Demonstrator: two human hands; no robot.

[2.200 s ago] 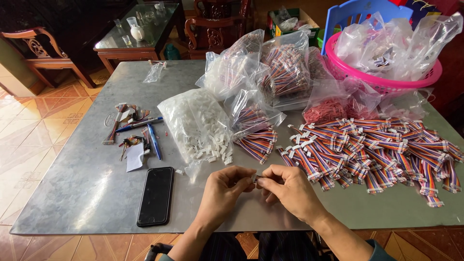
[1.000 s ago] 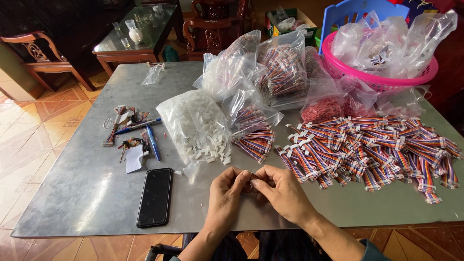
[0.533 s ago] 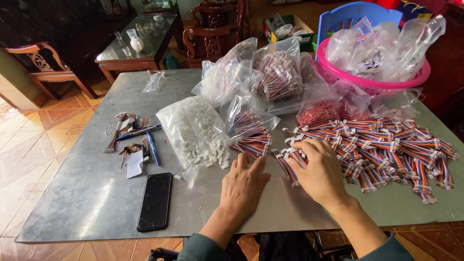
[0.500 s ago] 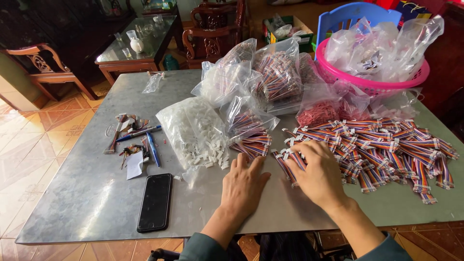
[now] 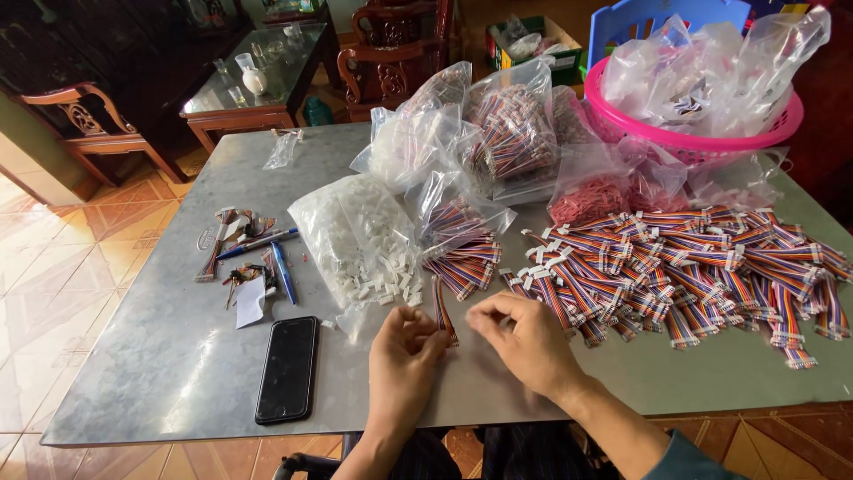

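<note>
- Head view shows the left hand (image 5: 404, 351) pinching one striped ribbon cable (image 5: 442, 309) near its lower end; the cable lies on the grey table (image 5: 160, 356), pointing up toward the open bag of white connectors (image 5: 360, 240).
- Right hand (image 5: 524, 338) is just beside it, thumb and forefinger pressed together; whether they pinch something small I cannot tell.
- To do this step well, I think the cable should be held close to its end, flat and not twisted, so both hands can work at the tip without bending the wires.
- Loose white connectors have spilled at the mouth of their bag, near the left hand.
- A smaller clear bag (image 5: 462, 218) holds more striped cables, some coming out of it.
- Big clear bags (image 5: 511, 133) behind are full of similar cables; one bag (image 5: 591, 191) holds reddish small pieces.
- Pink basket (image 5: 782, 124) is filled with crumpled clear bags.
- A large pile of finished-looking cables (image 5: 693, 267) lies loose to the right, and a black phone (image 5: 287, 369) to the left.
</note>
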